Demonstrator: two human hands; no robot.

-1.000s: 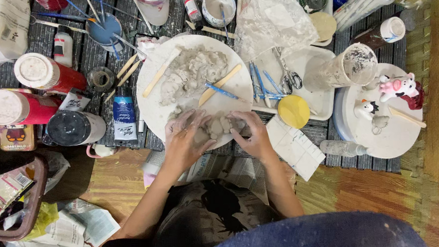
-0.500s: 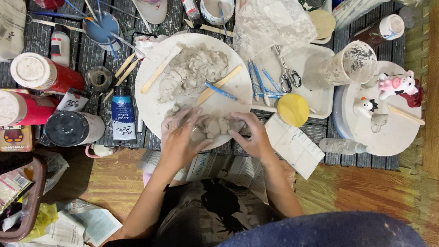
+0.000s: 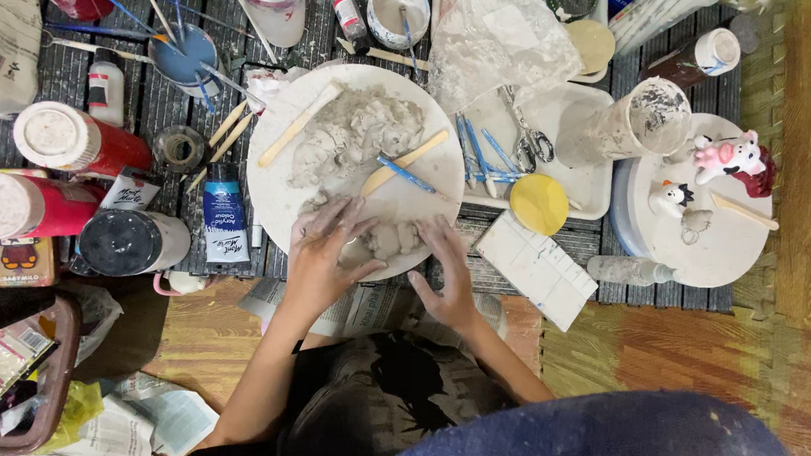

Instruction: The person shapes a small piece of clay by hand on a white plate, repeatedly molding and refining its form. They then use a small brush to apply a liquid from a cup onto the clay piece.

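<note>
A white round plate (image 3: 272, 193) lies on the dark slatted mat. A large mass of grey clay (image 3: 356, 130) sits on its far half, with a wooden stick (image 3: 296, 125) and a blue tool (image 3: 406, 174) beside it. A smaller clay lump (image 3: 390, 240) rests at the plate's near edge. My left hand (image 3: 320, 259) presses on the lump's left side with fingers spread. My right hand (image 3: 446, 274) touches its right side, fingers pointing away from me. Both hands are smeared with clay.
Red jars (image 3: 64, 143) and a black-lidded jar (image 3: 123, 240) stand left, by a blue paint tube (image 3: 225, 218). A white tray (image 3: 567, 171) with scissors (image 3: 529, 140), a yellow disc (image 3: 539, 204), a smeared cup (image 3: 633, 122) and a plate with figurines (image 3: 698, 243) lie right. Newspaper covers the wooden floor.
My hands have drawn slightly apart, so the clay lump now shows between them. The right hand has slid towards the plate's near edge.
</note>
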